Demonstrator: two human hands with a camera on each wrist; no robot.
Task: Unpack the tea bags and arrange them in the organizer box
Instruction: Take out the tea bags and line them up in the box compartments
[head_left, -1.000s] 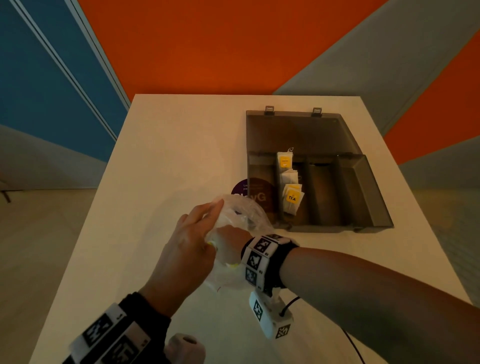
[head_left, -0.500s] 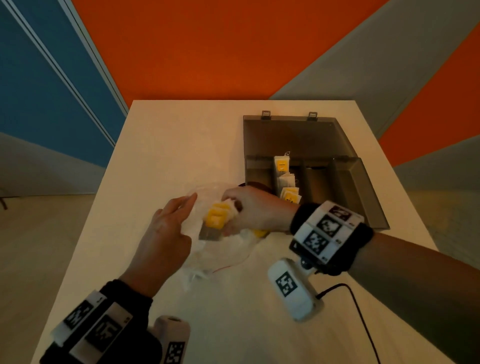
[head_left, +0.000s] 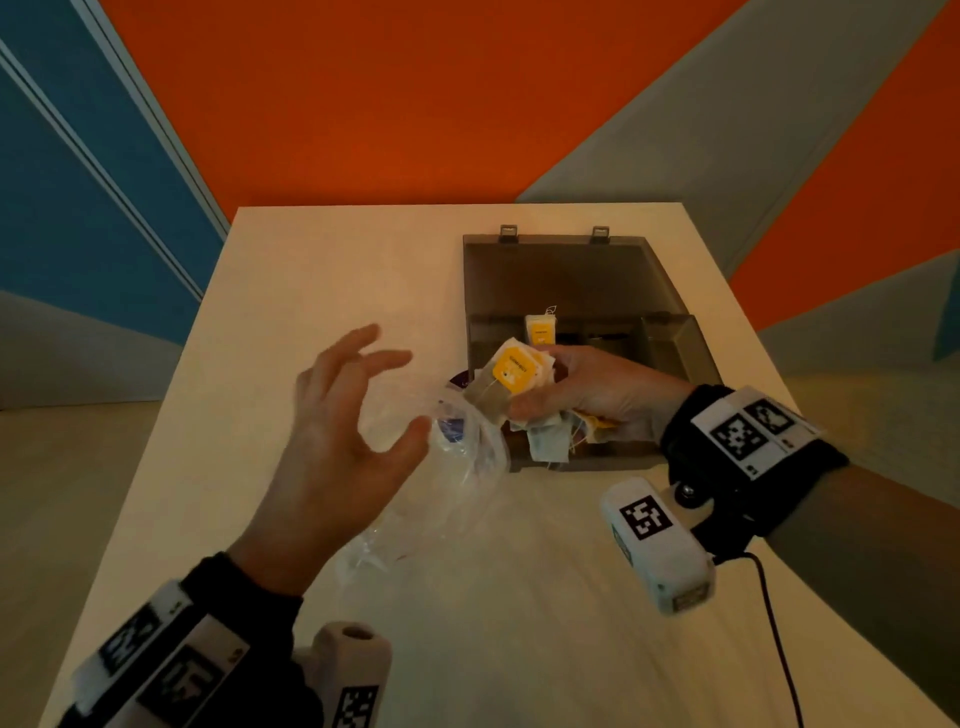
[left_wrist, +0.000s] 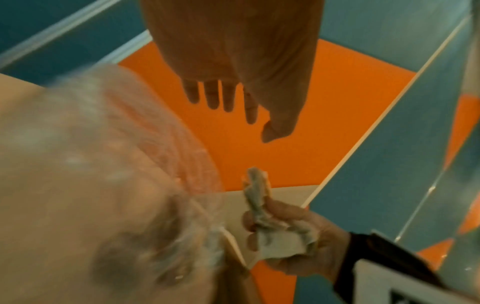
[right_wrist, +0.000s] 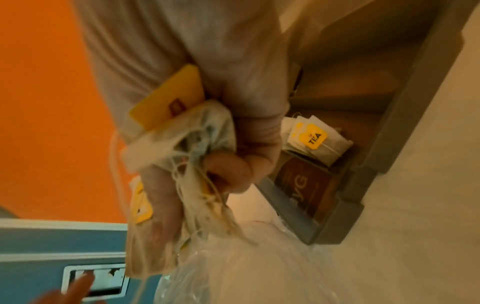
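Observation:
My right hand (head_left: 535, 384) grips a bunch of tea bags (head_left: 514, 370) with yellow tags and loose strings, just above the front left part of the grey organizer box (head_left: 675, 343). In the right wrist view the bunch of tea bags (right_wrist: 182, 131) sits crumpled in my fist. A few tea bags (right_wrist: 315, 139) lie in one of the box's left compartments, one of them a tea bag (head_left: 540, 330) at the far end. My left hand (head_left: 400, 395) hovers with fingers spread and holds nothing, beside the clear plastic bag (head_left: 462, 462) on the table.
The box's lid (head_left: 561, 270) lies open flat behind it, and its right compartments look dark. A purple printed packet (right_wrist: 303, 189) shows at the box's front left corner. The white table (head_left: 322, 270) ends near the box's right side. A cable (head_left: 774, 639) trails from my right wrist.
My right hand has drawn the bunch of tea bags out of the plastic bag and carried it right, over the box. My left hand has let go of the bag and spread its fingers.

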